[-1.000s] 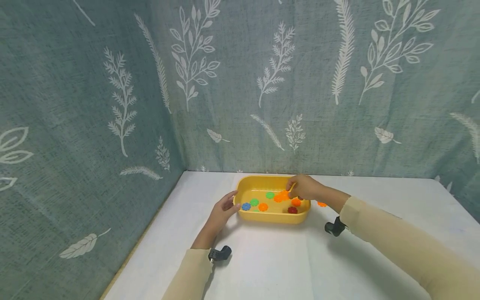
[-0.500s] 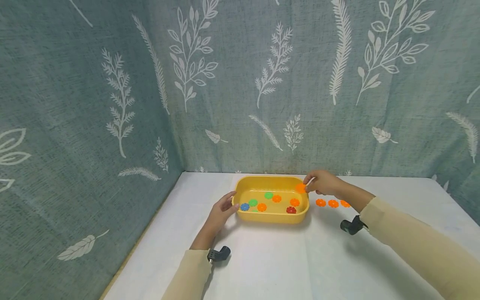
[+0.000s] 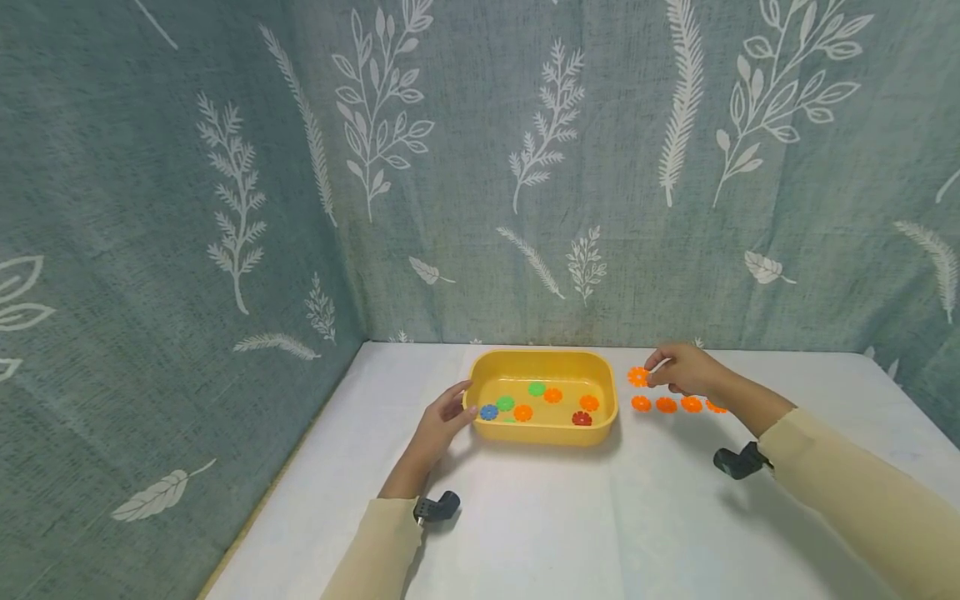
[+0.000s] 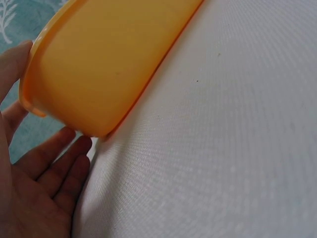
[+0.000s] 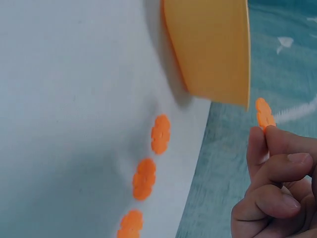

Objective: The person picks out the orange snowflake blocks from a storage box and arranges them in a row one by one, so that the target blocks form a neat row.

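Observation:
In the head view, a yellow plastic tray (image 3: 540,433) stands on the white table. My left hand (image 3: 441,423) rests at its left end. In the left wrist view the thumb touches the tray's rim, and relaxed fingers (image 4: 74,173) lie close to the outer wall. My right hand (image 3: 686,371) pinches an orange flower-shaped disc (image 3: 638,377) between thumb and forefinger, just right of the tray. The right wrist view shows this disc edge-on, raised off the table. Below the hand, several orange discs (image 3: 666,405) lie in a row; the wrist partly covers the rightmost.
Inside the tray lie more flower-shaped discs: orange (image 3: 552,395), green (image 3: 537,389), blue (image 3: 489,412) and dark red (image 3: 582,418). A patterned grey-green curtain (image 3: 480,208) hangs behind and left of the table (image 3: 540,525).
My right hand lifted an orange disc out of the tray and carried it right, past the tray's end. More of the row on the table shows now. My left hand stayed at the tray.

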{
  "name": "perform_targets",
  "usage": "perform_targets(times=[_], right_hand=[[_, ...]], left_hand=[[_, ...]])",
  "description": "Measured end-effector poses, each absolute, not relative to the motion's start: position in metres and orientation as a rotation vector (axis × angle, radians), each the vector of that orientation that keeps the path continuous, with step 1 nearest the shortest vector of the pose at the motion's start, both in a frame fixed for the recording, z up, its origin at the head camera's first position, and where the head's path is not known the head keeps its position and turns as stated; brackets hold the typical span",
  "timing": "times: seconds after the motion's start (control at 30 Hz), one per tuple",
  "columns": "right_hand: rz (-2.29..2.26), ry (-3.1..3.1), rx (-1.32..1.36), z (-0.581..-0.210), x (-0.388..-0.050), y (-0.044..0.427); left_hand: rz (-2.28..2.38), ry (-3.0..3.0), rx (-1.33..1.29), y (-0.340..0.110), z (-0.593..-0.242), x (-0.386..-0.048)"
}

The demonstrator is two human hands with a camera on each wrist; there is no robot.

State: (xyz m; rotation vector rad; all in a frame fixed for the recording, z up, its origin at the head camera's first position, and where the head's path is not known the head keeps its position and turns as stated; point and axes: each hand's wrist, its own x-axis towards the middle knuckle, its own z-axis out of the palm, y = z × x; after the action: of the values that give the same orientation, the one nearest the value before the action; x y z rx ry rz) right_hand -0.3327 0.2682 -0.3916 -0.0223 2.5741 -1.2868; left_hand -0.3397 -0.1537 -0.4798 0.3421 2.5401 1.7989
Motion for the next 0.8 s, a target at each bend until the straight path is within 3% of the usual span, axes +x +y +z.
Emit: perform_targets(times=[0.8], right_hand=[[-1.440,2.575,0.079,-0.410,-0.314,0.341]], left_hand=[[1.804,2.561,0.285,-0.155,-0.489,-0.345]])
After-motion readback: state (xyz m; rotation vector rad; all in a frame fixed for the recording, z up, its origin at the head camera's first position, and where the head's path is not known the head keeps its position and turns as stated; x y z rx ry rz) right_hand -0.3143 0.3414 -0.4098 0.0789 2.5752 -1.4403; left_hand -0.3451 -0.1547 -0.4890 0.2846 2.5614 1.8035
